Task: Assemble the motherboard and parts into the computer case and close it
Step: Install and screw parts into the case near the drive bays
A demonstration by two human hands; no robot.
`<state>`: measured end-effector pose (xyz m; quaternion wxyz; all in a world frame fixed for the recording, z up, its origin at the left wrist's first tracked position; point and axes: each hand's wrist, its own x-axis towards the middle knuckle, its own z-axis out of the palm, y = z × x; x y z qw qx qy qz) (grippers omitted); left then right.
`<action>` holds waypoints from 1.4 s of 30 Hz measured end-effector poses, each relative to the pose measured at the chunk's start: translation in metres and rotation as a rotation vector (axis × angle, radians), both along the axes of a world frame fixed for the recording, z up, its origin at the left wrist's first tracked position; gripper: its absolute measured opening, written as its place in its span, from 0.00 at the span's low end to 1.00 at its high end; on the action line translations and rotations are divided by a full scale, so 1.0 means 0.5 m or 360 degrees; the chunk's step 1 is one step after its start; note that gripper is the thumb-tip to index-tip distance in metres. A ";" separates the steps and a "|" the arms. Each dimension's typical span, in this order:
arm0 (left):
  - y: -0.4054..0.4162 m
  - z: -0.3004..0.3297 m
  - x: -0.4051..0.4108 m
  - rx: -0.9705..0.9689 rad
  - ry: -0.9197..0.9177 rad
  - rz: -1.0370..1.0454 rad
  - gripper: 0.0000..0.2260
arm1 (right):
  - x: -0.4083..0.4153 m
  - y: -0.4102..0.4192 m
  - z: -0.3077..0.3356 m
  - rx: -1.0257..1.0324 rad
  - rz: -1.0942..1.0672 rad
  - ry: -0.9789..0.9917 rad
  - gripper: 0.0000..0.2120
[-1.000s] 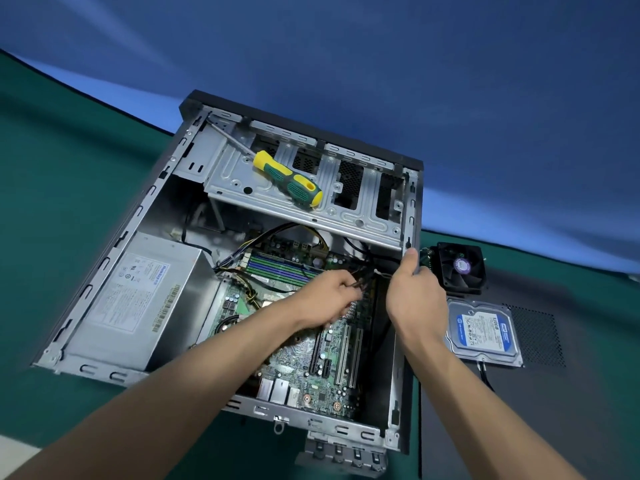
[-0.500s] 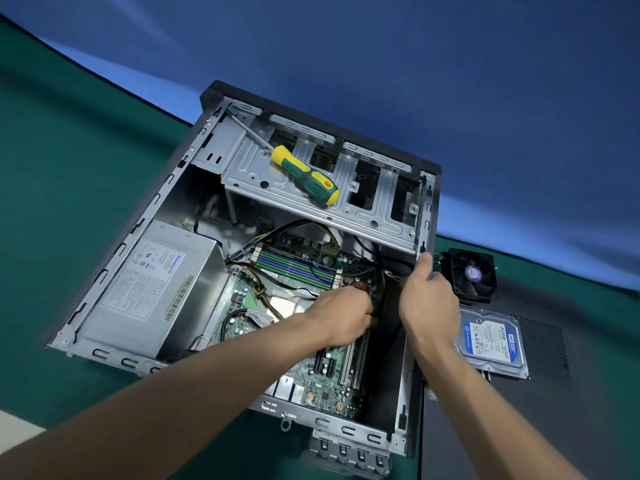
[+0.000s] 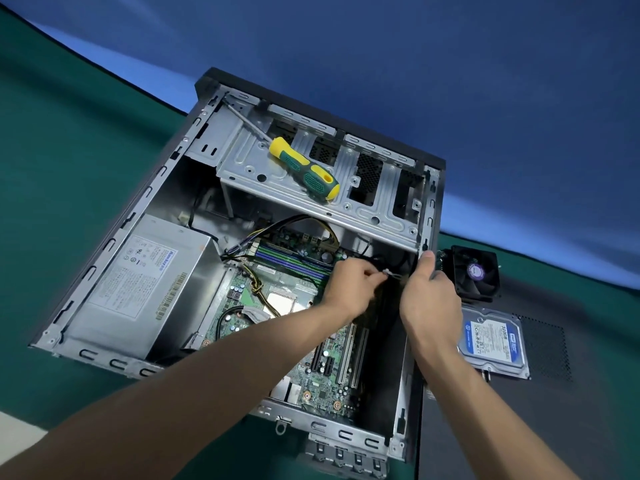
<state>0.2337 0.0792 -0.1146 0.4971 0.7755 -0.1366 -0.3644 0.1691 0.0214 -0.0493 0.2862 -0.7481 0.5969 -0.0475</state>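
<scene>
The open computer case (image 3: 114, 237) lies on its side with the green motherboard (image 3: 322, 375) fitted inside and the grey power supply (image 3: 145, 275) at its left. My left hand (image 3: 353, 282) reaches into the case by the memory slots and pinches a small white cable connector (image 3: 387, 271). My right hand (image 3: 427, 296) grips the case's right wall, thumb up on the rim. A yellow-green screwdriver (image 3: 304, 173) rests on the drive cage (image 3: 249, 161).
Right of the case, a black cooler fan (image 3: 476, 271) and a blue-labelled hard drive (image 3: 493, 341) lie on the dark side panel (image 3: 554, 393). Green cloth (image 3: 52, 161) covers the table; a blue backdrop stands behind.
My left hand has lifted from the board and drawn the white connector up toward the right wall. My right hand keeps its grip on the wall. The camera has shifted slightly.
</scene>
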 end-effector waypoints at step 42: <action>-0.004 -0.032 0.052 0.0247 -0.0634 -0.0574 0.12 | -0.001 -0.002 0.004 0.0056 -0.0006 -0.0003 0.30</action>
